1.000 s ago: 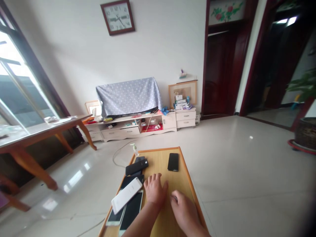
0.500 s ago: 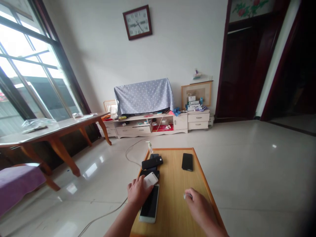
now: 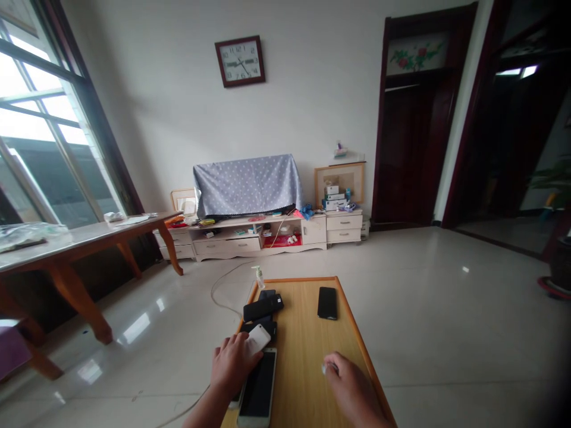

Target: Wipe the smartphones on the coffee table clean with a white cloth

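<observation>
My left hand (image 3: 232,362) is closed round a white smartphone (image 3: 257,340), back side up, over the left side of a small wooden table (image 3: 303,356). Just below it lies a large white-framed smartphone (image 3: 259,389) with a dark screen. Beyond the hand, several dark phones overlap, a black smartphone (image 3: 263,307) on top. My right hand (image 3: 350,383) is curled over the table's right side, pinching a small whitish thing (image 3: 324,368) mostly hidden by the fingers. Farther back on the right, another black smartphone (image 3: 327,303) lies apart.
A pump bottle (image 3: 259,277) stands at the table's far left corner. A cable (image 3: 214,297) runs along the tiled floor at left. Against the wall is a low white cabinet (image 3: 227,245) with a cloth-covered object (image 3: 250,184). A longer table (image 3: 89,232) stands by the window.
The view has turned to the right and tilted up a little, so the scene sits lower and farther left. Both hands keep nearly the same grip and place over the table.
</observation>
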